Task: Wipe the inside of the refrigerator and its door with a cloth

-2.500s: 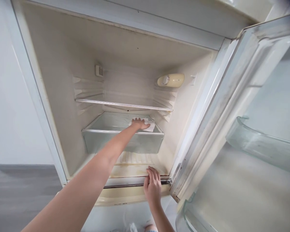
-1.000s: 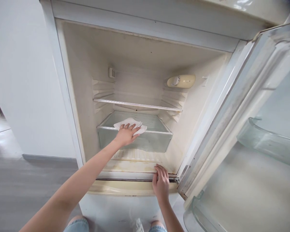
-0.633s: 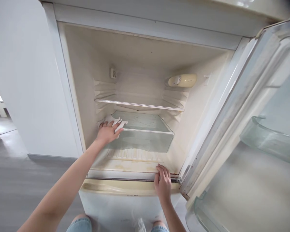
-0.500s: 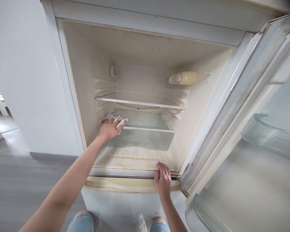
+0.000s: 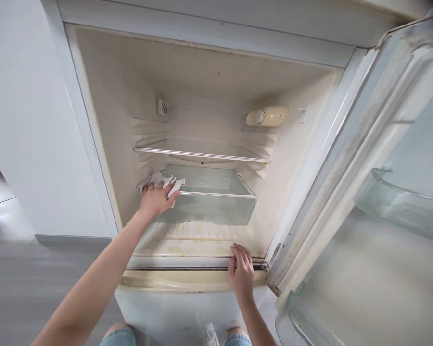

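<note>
A crumpled white cloth (image 5: 149,182) lies under my left hand (image 5: 156,198), which presses it against the left inner wall by the front left corner of the clear drawer (image 5: 209,209). My left fingers are bent over the cloth and its ragged edge sticks out past the thumb. My right hand (image 5: 241,269) rests on the front sill of the fridge (image 5: 198,247), fingers stretched out with nothing in them. Yellowish stains mark that sill. Above the drawer runs a glass shelf (image 5: 202,154).
The fridge door (image 5: 310,192) stands wide open on the right, with clear door bins (image 5: 400,206). A cream lamp housing (image 5: 274,117) sits on the right inner wall. Below is another closed door with a cream top edge (image 5: 173,281). A white wall panel (image 5: 39,144) stands at left.
The view has shifted slightly, so the fridge sits a little further left. My left hand and the cloth remain by the drawer's left corner, the fingers more spread. My right hand stays on the sill.
</note>
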Motion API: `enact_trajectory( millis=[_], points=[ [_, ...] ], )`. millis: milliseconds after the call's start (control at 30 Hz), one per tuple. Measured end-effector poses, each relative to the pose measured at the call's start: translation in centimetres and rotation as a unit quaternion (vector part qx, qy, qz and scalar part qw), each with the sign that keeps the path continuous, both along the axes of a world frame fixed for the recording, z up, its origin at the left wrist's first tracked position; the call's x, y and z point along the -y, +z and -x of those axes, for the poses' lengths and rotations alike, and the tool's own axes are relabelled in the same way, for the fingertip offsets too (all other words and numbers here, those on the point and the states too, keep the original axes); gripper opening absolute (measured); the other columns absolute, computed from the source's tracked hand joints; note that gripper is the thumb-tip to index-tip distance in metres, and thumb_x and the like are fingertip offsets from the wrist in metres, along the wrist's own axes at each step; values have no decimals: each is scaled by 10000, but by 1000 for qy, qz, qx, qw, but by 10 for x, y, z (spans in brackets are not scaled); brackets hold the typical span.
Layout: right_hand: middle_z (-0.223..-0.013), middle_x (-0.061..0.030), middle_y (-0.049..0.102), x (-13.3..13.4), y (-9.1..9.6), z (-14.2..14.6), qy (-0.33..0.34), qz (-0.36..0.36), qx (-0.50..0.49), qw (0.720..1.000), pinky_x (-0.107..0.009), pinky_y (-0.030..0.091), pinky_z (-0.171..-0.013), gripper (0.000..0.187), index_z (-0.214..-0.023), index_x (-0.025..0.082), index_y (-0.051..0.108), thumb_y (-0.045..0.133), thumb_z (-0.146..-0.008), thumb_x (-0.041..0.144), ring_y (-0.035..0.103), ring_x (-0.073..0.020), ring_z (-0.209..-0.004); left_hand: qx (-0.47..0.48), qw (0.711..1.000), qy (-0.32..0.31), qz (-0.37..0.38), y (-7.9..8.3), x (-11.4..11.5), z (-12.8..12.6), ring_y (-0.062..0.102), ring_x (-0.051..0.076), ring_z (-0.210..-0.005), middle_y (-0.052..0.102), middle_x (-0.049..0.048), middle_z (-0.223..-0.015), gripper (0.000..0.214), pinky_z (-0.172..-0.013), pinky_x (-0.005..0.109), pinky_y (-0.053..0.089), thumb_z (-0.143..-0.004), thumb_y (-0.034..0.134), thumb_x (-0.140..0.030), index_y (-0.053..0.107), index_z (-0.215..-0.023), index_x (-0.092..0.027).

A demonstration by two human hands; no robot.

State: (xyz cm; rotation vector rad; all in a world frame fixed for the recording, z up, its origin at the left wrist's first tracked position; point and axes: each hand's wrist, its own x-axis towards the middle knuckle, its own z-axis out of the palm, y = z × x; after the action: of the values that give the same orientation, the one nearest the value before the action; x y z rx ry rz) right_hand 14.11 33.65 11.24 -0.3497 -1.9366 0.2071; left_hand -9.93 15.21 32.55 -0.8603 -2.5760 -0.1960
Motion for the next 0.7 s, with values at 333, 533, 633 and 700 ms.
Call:
enact_trajectory(
  millis=[333, 533, 633, 700],
  points=[
    [-1055, -94, 644, 0, -1, 0, 2, 1, 0, 1000, -422, 524, -861, 267, -1064, 177, 564, 400, -872, 92, 567, -213, -1039, 162, 984, -12, 78, 42, -33, 52, 400, 320, -1357, 381, 53, -1521, 812, -1097, 427, 330, -779, 195, -747, 363, -1422, -281],
    [-1047, -94, 650, 0, 0, 0, 3, 3, -4, 1000, -432, 527, -852, 273, -1070, 183, 567, 399, -872, 95, 579, -220, -1028, 186, 977, -33, 101, 45, -58, 95, 283, 278, -1427, 277, 66, -1567, 816, -1156, 456, 244, -797, 249, -730, 298, -1447, -240],
    [-1053, -93, 649, 0, 1, -1, 1, 6, -3, 1000, -428, 530, -846, 269, -1069, 186, 567, 403, -874, 98, 580, -219, -1020, 188, 977, -32, 95, 43, -69, 113, 293, 272, -1422, 273, 85, -1569, 795, -1154, 489, 248, -808, 266, -726, 306, -1440, -244],
    [-1059, -92, 648, 0, 0, -1, -1, 6, 1, 1000, -424, 531, -847, 270, -1073, 188, 564, 405, -875, 97, 578, -217, -1024, 185, 978, -29, 88, 42, -76, 123, 337, 281, -1398, 298, 101, -1558, 774, -1134, 512, 283, -815, 286, -718, 337, -1425, -244]
  ],
)
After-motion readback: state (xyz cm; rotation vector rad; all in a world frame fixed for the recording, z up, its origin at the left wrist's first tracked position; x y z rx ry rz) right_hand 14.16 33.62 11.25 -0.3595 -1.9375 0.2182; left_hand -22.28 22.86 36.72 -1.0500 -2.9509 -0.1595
